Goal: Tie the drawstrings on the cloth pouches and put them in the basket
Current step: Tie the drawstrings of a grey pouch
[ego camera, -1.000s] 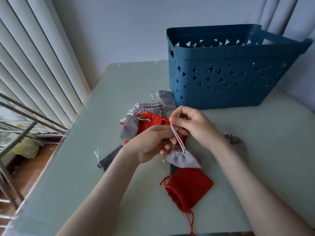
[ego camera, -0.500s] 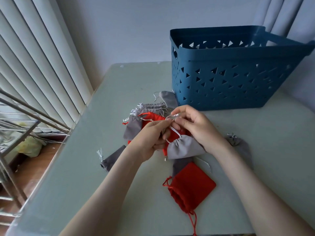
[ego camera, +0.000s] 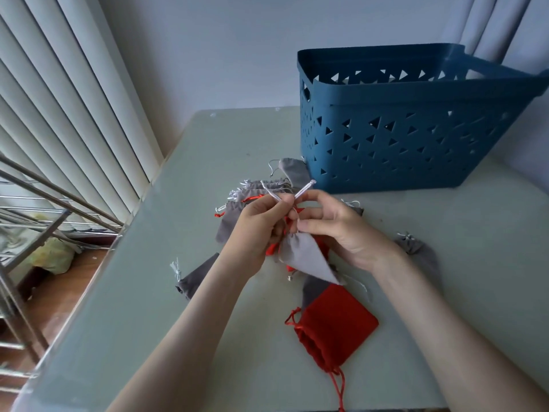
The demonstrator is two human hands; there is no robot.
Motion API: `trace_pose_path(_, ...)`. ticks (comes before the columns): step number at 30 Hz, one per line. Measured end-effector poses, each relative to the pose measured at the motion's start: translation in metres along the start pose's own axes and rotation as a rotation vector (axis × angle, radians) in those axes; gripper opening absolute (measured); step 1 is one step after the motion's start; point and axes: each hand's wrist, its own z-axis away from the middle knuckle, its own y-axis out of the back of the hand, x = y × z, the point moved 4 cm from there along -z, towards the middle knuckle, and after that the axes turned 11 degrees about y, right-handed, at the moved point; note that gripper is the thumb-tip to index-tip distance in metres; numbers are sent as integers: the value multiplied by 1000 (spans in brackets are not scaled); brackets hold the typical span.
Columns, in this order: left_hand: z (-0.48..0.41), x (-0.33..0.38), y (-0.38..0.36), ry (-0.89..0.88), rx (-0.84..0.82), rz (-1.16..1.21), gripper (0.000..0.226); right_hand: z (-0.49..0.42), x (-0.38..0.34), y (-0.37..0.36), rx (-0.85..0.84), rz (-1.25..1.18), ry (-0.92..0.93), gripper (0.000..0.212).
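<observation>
- A white drawstring is pinched at the centre of the frame, one strand between the curled fingers of the left hand, the other between thumb and forefinger of the right hand.
- The knotted cord end is seen poking up and to the right, above the right fingertips.
- The remaining right fingers are laid across to the left, against the gathered neck of the light grey pouch.
- That pouch is held up off the table, hanging down and to the right from both hands.
- Below it, a red pouch is found flat on the table, mouth open, its red cord trailing to the bottom edge.
- A heap of grey and red pouches is partly hidden behind the hands.
- A dark grey pouch lies left of the left forearm; a grey pouch lies right of the right wrist.
- The blue basket stands at upper right, apart from the hands; its floor cannot be seen.
- Blinds and a metal rack are seen along the left edge.
</observation>
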Motion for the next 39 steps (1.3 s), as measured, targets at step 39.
trace_pose_path(39,8,1,-2,-784,701,-1072,17,-3,10,20,109,-42,-173,27)
